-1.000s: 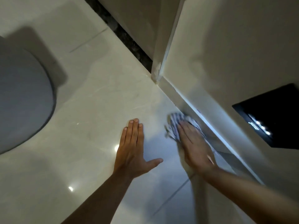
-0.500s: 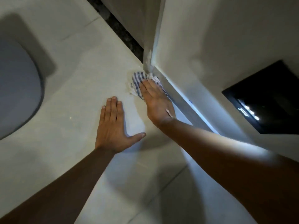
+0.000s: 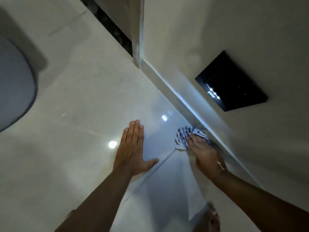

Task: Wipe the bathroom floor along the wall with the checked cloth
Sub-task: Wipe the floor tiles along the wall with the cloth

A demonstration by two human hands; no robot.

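Head view showed your right hand had dragged the checked cloth back from the corner by the door frame toward you along the skirting, so that stretch looked covered and the return stroke was under way. Your right hand lay flat, fingers spread only slightly, pressing the bunched cloth onto the floor at about 4 o'clock, just beside the wall. Your left hand rested palm-down and fully open on bare tile at 6 o'clock, holding nothing, bracing you. A dark panel sat on the wall at 2 o'clock.
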